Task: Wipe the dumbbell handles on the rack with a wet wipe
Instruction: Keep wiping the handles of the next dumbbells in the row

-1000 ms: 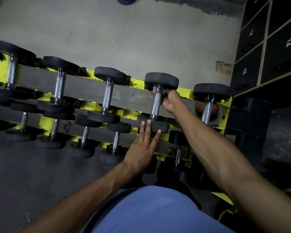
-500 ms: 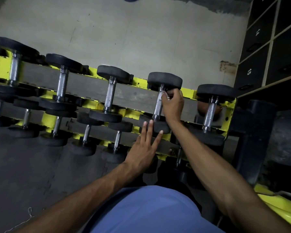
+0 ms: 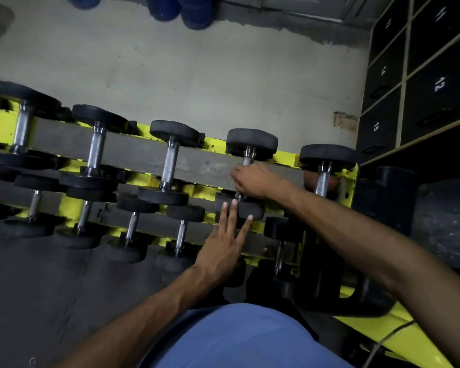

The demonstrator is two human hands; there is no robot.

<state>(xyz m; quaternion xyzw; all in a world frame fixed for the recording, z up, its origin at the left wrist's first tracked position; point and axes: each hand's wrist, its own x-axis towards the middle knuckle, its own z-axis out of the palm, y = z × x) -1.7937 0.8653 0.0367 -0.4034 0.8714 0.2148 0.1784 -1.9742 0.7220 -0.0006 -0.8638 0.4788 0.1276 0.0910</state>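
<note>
**A:** What sits closest?

**B:** A blue garment (image 3: pixel 237 338) at the bottom edge, with both bare forearms reaching out over it.

**A:** And the left hand?

**B:** The left hand (image 3: pixel 222 251) lies flat, fingers (image 3: pixel 233 216) straight and spread. Their tips rest on the near black head (image 3: pixel 258 205) of a dumbbell (image 3: pixel 251 140). It holds nothing.

**A:** Where is that dumbbell?

**B:** On the upper tier of the yellow rack (image 3: pixel 286 158), second from the rack's right end, lying across the grey rail with its far head toward the wall.

**A:** The right hand?

**B:** The right hand (image 3: pixel 255 180) is wrapped round the lower part of the chrome handle (image 3: pixel 248 158), fingers curled tight. A short bare stretch of metal shows above the knuckles.

**A:** Can you see the wet wipe?

**B:** I cannot tell; the fist hides whatever lies against the metal.

**A:** What else is on the rack?

**B:** Smaller dumbbells (image 3: pixel 181 235) line the lower tier to the left of the flat hand, and larger ones (image 3: pixel 170 166) fill the upper tier on both sides.

**A:** Beyond it?

**B:** A pale concrete floor (image 3: pixel 197 75), dark numbered lockers (image 3: pixel 436 83) on the right, and blue objects (image 3: pixel 186 11) at the far edge, too cropped to name.
</note>
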